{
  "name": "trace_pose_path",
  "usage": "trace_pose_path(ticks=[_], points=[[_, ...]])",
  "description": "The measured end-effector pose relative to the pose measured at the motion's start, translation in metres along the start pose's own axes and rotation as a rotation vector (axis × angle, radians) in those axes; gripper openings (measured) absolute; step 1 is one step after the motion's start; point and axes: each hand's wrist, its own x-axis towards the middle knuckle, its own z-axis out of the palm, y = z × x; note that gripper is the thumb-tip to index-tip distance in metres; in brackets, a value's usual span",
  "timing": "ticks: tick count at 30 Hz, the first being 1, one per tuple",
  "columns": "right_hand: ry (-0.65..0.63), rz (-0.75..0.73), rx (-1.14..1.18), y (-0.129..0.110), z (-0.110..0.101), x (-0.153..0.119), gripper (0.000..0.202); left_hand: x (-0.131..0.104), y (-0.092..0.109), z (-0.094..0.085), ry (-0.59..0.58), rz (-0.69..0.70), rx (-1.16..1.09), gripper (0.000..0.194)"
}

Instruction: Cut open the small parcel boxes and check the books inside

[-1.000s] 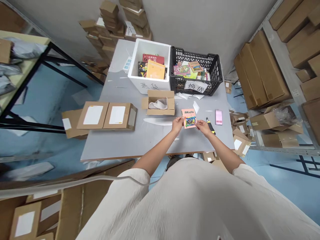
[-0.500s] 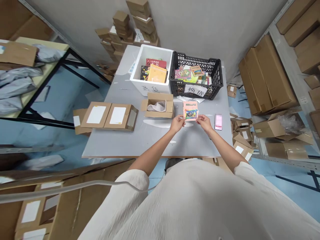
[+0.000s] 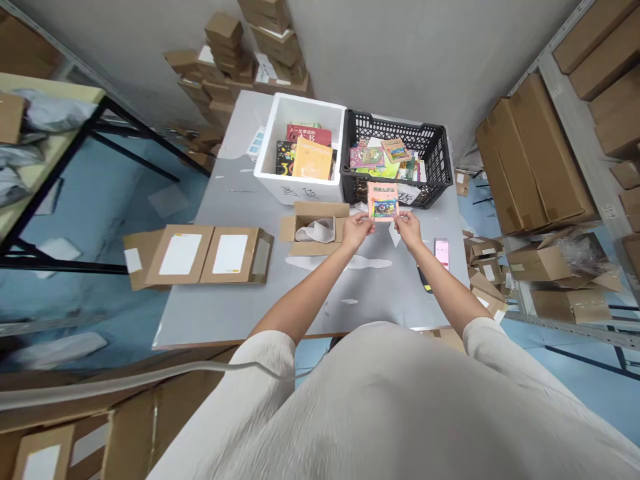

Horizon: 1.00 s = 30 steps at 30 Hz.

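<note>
At my far left, grey bags (image 3: 55, 110) lie on a pale shelf top (image 3: 75, 90) with a black frame. Next, at the left edge of the tabletop (image 3: 220, 307), two cardboard boxes (image 3: 181, 255) sit side by side, each with a blank-looking white label facing up. Toward the back stands a white foam bin (image 3: 265, 167) holding several books, a red one (image 3: 320, 135) and a yellow-orange one (image 3: 313, 159) among them. Just in front of it is an open carton (image 3: 315, 248) with crumpled pale wrapping (image 3: 316, 231) inside.

Right of that carton, my left grip (image 3: 357, 230) pinches the lower left edge of a small pink booklet (image 3: 383, 192). I hold it above the tabletop with its picture cover toward me. My right grip (image 3: 409, 229) is closed on its lower right edge, thumb and fingers together. From here the booklet overlaps the front of a black crate (image 3: 437, 190) of books; I cannot tell whether they touch.

Near my right forearm lie a partly hidden dark tool with yellow on it (image 3: 427, 283) and a phone (image 3: 442, 253). Farther right, tall cartons (image 3: 530, 153) stand against shelving (image 3: 563, 100).
</note>
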Motion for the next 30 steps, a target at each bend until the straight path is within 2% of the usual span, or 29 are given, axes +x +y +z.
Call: trace_pose_path(ticks=[5, 8, 10, 13, 17, 30], points=[[0.036, -0.009, 0.142, -0.009, 0.022, 0.036, 0.049, 0.046, 0.007, 0.0, 0.004, 0.063, -0.084, 0.049], [-0.05, -0.051, 0.254, -0.009, 0.033, 0.041, 0.066, 0.063, -0.001, -0.002, 0.013, 0.176, -0.119, 0.07], [-0.11, -0.04, 0.259, -0.007, 0.039, 0.036, 0.071, 0.067, -0.009, -0.008, 0.008, 0.227, -0.112, 0.081], [-0.163, 0.02, 0.213, 0.0, 0.048, 0.024, 0.063, 0.064, -0.023, -0.021, -0.021, 0.212, -0.082, 0.082], [-0.177, 0.092, 0.165, 0.012, 0.061, 0.012, 0.045, 0.052, -0.033, -0.043, -0.008, 0.174, -0.034, 0.072], [-0.263, 0.128, 0.011, 0.021, 0.106, -0.011, 0.027, 0.014, -0.028, -0.126, 0.097, 0.202, 0.305, 0.052]])
